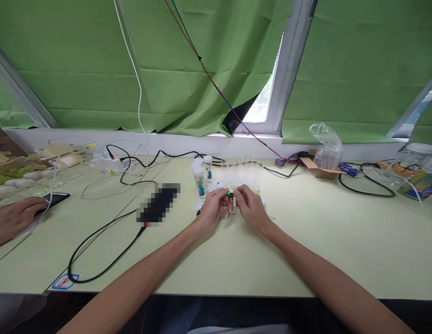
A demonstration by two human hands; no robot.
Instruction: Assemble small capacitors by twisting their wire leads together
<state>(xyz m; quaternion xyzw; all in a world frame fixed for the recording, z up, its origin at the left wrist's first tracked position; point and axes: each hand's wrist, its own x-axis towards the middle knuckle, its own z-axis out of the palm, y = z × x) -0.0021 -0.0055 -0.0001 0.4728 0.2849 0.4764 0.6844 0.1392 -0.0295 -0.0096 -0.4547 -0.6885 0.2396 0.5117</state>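
Out over the table, my left hand point(216, 206) and my right hand point(250, 206) meet around a small green piece point(230, 194). Fingertips of both hands pinch it, and its exact kind is too small to make out. Just behind and left of my hands stand clear plastic tubes point(198, 178) with white caps, one with a blue-green item point(202, 190) inside. Another capped tube point(208, 168) behind them holds a similar blue-green piece. More clear cups or tubes point(240, 170) stand in a row beyond my fingers. A thin wire shows below my right hand.
A pixelated dark device point(160, 203) with a black cable point(97, 228) lies to the left. Another person's hand point(17, 218) rests by a phone point(57, 198) at far left. A cardboard box point(320, 168) with a plastic bag point(327, 148) and jars point(419, 174) stand right.
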